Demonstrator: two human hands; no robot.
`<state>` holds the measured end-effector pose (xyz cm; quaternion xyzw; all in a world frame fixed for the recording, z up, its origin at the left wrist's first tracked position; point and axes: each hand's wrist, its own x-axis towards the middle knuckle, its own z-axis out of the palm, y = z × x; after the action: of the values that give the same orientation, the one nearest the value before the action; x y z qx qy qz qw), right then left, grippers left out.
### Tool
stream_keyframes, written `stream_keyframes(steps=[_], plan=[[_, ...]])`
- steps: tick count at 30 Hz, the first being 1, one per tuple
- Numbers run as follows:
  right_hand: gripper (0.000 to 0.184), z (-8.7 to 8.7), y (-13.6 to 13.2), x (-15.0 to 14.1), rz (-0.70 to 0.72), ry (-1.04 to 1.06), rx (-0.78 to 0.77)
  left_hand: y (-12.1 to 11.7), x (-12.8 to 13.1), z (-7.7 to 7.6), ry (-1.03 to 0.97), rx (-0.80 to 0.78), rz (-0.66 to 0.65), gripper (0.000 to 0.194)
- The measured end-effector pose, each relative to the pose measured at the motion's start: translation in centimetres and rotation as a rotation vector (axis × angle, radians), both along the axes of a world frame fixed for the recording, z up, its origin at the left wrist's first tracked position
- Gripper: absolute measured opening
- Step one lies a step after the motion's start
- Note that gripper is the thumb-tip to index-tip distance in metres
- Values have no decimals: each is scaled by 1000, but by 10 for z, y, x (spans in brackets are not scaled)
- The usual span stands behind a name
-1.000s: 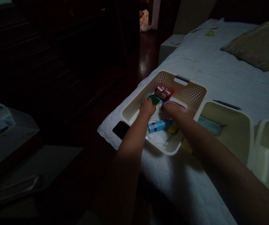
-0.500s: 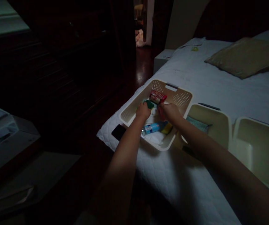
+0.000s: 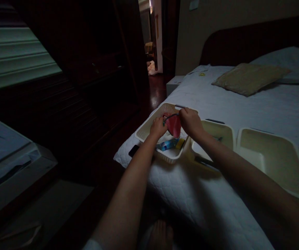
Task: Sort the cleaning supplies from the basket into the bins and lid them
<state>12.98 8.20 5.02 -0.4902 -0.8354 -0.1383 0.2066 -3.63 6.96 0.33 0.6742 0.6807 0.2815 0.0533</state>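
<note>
A cream perforated basket [image 3: 145, 127] sits on the near corner of the bed. My left hand [image 3: 158, 127] and my right hand [image 3: 190, 122] hover over it, both closed on a small red-pink pouch [image 3: 174, 125] with a dark strap, held up between them above the basket. Inside the basket lie a blue tube [image 3: 166, 144] and a yellow item [image 3: 180, 143]. The room is dim, so finer detail of the pouch is hard to make out.
Two more cream bins [image 3: 218, 127] [image 3: 272, 158] stand in a row to the right on the white quilted bed [image 3: 243, 100]. A dark phone [image 3: 133, 150] lies by the basket. A tan pillow [image 3: 247, 77] rests farther back. Dark floor and furniture fill the left.
Both hands have lifted the red-pink pouch out of the basket's contents and hold it up. The camera has tilted upward, showing more of the room and bed.
</note>
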Motion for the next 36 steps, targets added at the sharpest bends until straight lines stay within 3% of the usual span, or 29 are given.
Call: stream_keyframes(steps=[4,8,15,22,31,36], plan=[[24,40,-21,-1,-49,100,91,-6,10,21,-156,161,-86,18],[21,58,-44,0,-59,141,73,-18,18,40,-331,224,-57,5],[20,47,-64,21,-121,166,-76,-35,13,63,-694,242,-11,10],[20,45,-79,53,-130,174,-248,-51,14,64,-836,165,-22,10],[28,58,-80,44,112,342,-338,-48,44,67,-774,151,-299,5],[31,54,-73,44,100,296,-319,-44,61,62,-755,157,-406,6]])
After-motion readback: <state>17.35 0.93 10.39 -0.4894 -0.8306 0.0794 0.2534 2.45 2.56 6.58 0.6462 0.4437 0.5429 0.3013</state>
